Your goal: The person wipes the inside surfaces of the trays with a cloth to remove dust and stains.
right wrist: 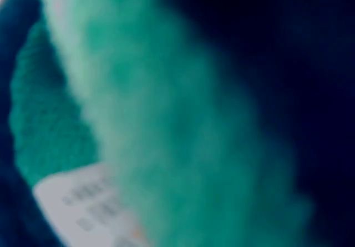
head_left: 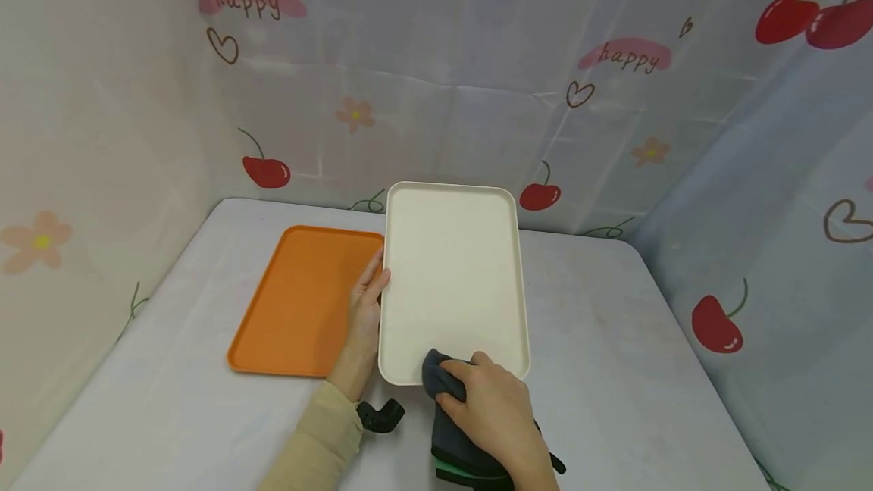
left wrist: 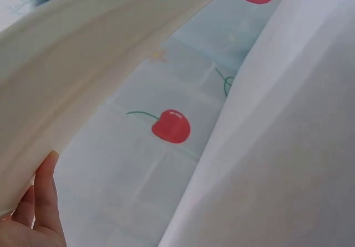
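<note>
A cream rectangular tray (head_left: 453, 279) is raised above the table, tilted up to face the head camera. My left hand (head_left: 364, 309) holds it by the left edge; in the left wrist view the fingers (left wrist: 46, 194) of that hand show at the tray's rim. My right hand (head_left: 494, 404) grips a folded dark grey cloth (head_left: 458, 430) with a green side, its bunched top over the tray's lower edge. Close up, the right wrist view is filled by the cloth's fuzzy green side (right wrist: 161, 119) and a white label (right wrist: 89, 202); the right hand is hidden there.
An orange tray (head_left: 300, 309) lies flat on the white table (head_left: 600, 370), left of the cream one and partly behind my left hand. A curtain (head_left: 450, 44) printed with cherries and hearts hangs behind the table and along its sides.
</note>
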The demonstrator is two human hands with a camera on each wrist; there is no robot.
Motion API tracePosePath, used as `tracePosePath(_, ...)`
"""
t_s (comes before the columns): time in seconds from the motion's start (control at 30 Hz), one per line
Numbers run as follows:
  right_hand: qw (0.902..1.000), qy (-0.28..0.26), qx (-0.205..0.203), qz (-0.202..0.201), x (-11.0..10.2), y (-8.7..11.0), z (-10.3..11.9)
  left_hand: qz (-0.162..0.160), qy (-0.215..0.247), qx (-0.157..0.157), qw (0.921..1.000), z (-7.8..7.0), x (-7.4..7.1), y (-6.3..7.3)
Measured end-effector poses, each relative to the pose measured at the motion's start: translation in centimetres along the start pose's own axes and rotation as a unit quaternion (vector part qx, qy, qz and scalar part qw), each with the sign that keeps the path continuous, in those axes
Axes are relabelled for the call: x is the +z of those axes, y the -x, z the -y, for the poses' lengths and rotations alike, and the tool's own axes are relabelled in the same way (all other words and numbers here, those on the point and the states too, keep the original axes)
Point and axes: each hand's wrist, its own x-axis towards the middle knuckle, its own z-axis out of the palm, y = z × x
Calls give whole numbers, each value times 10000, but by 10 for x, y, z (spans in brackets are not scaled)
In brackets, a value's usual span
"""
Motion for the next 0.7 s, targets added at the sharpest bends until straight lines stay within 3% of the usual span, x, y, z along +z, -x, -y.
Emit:
tracePosePath(0.47, 9911, -67, 1290, 331, -19, 10, -45, -288, -31, -131, 9995, -3, 0, -2)
tracePosePath(0.7, 9856, -7, 1629, 449, -22, 11, -63, -282, -61, -101, 9995, -1, -1, -1)
